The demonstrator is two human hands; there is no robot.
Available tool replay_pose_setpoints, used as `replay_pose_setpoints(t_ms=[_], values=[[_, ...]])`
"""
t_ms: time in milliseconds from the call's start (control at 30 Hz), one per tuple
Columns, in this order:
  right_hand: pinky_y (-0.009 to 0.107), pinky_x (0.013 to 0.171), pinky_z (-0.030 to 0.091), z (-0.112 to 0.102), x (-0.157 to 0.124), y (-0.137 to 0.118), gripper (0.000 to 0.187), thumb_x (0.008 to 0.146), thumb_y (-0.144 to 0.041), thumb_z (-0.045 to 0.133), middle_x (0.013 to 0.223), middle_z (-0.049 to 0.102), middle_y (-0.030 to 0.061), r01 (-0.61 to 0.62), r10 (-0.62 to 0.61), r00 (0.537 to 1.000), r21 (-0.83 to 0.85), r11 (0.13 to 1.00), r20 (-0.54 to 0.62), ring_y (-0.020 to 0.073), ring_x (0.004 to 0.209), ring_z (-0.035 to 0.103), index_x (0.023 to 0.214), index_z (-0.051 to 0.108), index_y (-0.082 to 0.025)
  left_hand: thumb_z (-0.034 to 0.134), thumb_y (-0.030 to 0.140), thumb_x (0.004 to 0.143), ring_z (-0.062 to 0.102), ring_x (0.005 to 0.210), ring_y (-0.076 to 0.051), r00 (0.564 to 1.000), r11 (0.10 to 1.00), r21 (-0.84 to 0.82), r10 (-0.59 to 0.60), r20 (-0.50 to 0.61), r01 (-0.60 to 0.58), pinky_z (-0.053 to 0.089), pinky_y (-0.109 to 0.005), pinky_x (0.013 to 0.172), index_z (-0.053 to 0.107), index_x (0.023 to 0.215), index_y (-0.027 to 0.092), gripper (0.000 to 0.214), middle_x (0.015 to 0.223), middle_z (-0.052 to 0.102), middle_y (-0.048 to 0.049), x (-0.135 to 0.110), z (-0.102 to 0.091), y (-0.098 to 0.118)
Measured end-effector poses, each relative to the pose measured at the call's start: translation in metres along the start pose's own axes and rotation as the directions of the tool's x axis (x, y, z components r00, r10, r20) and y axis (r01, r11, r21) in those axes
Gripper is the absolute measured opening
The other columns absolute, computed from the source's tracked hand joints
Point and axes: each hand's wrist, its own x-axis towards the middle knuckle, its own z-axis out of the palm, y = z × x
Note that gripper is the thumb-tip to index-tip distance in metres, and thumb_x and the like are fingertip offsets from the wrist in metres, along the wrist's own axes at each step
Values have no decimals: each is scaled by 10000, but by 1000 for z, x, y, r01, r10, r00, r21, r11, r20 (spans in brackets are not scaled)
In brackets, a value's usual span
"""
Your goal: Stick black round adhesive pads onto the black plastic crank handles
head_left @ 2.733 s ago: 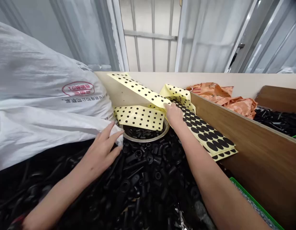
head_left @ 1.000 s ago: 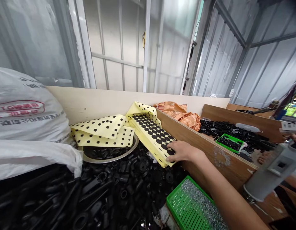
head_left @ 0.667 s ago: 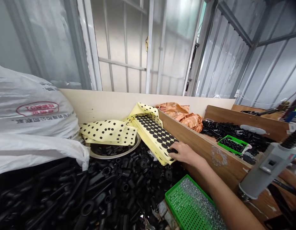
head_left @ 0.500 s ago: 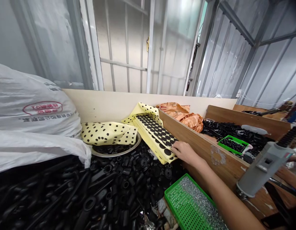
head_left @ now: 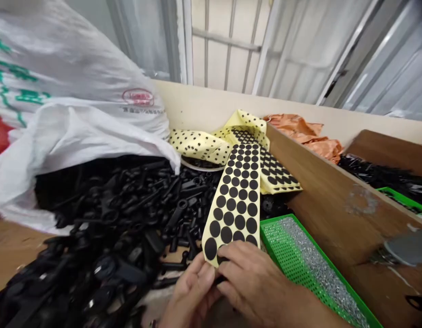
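Note:
A long yellow sheet of round black stickers (head_left: 234, 191) slopes up from my hands, its far end over other sheets. Its near corner is pinched in my left hand (head_left: 193, 289), thumb on top. My right hand (head_left: 258, 278) is closed at the same near edge, its fingertips on the last dots; what lies under them is hidden. Behind it, a stack of similar dotted sheets (head_left: 279, 171) leans by the wooden divider (head_left: 316, 182). More yellow sheet (head_left: 200, 146) with small dots drapes over a metal-rimmed bowl (head_left: 207, 169).
Black plastic parts (head_left: 129, 196) are heaped on the left and in front. A green perforated tray (head_left: 282, 255) holds small silvery pieces beside my right arm. The white sack (head_left: 94, 59) bulges at the left. Orange sacking (head_left: 306, 134) and a second green tray (head_left: 402, 199) are beyond the divider.
One sticker sheet has come off the stack toward me with my right hand. My left hand has entered and grips its near corner. The view has tilted down and turned left.

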Motion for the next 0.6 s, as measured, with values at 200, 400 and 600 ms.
replay_pose_setpoints(t_ms=[200, 400, 600], values=[[285, 925, 486, 18, -34, 1, 255, 915, -217, 433, 1145, 632, 14, -67, 60, 998, 254, 965, 35, 165, 1075, 561, 1110, 577, -298, 718, 323, 738, 626, 875, -169, 984, 931, -341, -165, -73, 131, 516, -248, 721, 663, 998, 186, 299, 956, 701, -73, 1, -13, -6], [362, 981, 463, 36, -48, 1, 252, 907, -262, 456, 1260, 567, 24, -135, 156, 986, 254, 958, -63, 197, 1179, 509, 1137, 533, -329, 747, 290, 700, 644, 750, -142, 977, 939, -318, -175, -121, 129, 516, -218, 674, 659, 779, 157, 178, 795, 704, -43, 5, -23, -11], [364, 678, 532, 38, -68, 12, 178, 890, -166, 408, 826, 623, 57, -182, 194, 980, 204, 962, -41, 214, 773, 605, 879, 555, -265, 666, 296, 767, 657, 799, -158, 973, 948, -313, -127, -192, 62, 533, -248, 706, 637, 841, 173, 146, 879, 708, -41, 0, -39, 1]])
